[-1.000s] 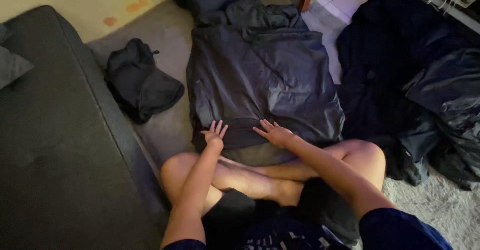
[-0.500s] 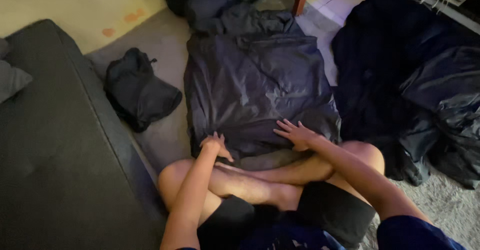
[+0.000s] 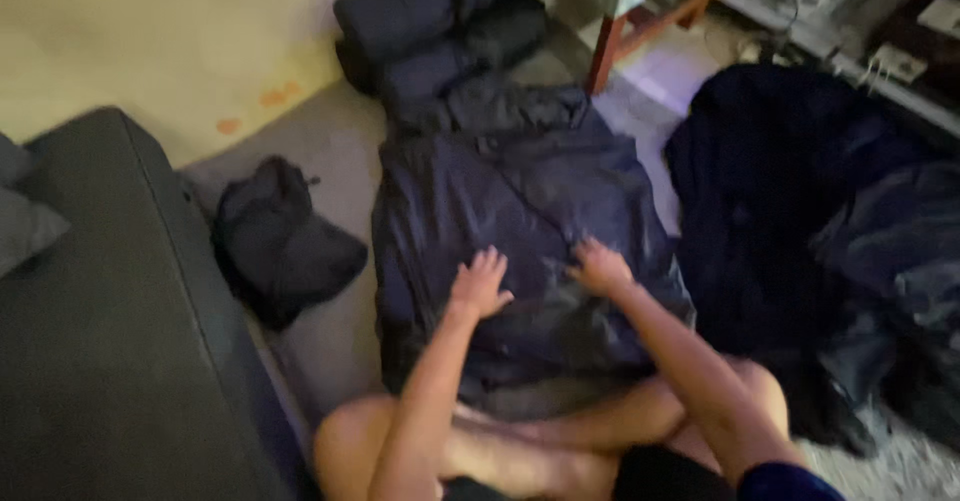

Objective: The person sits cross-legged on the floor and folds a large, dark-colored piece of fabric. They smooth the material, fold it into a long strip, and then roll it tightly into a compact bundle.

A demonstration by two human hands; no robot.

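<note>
A dark blue-grey jacket (image 3: pixel 520 211) lies spread flat on the grey floor in front of my crossed legs. My left hand (image 3: pixel 480 283) rests palm down on its lower middle, fingers apart. My right hand (image 3: pixel 602 266) presses flat on the fabric just to the right of it, also spread. Neither hand grips anything. The jacket's hood end (image 3: pixel 500 109) points away from me.
A dark sofa (image 3: pixel 110 341) fills the left side. A crumpled black garment (image 3: pixel 280 241) lies between sofa and jacket. Folded dark clothes (image 3: pixel 440 21) are stacked beyond the jacket. A heap of dark clothing (image 3: pixel 810 231) lies right, near a red wooden chair leg (image 3: pixel 607 56).
Both hands have slid forward from the jacket's near hem up onto its middle. The view has tilted up and moved closer.
</note>
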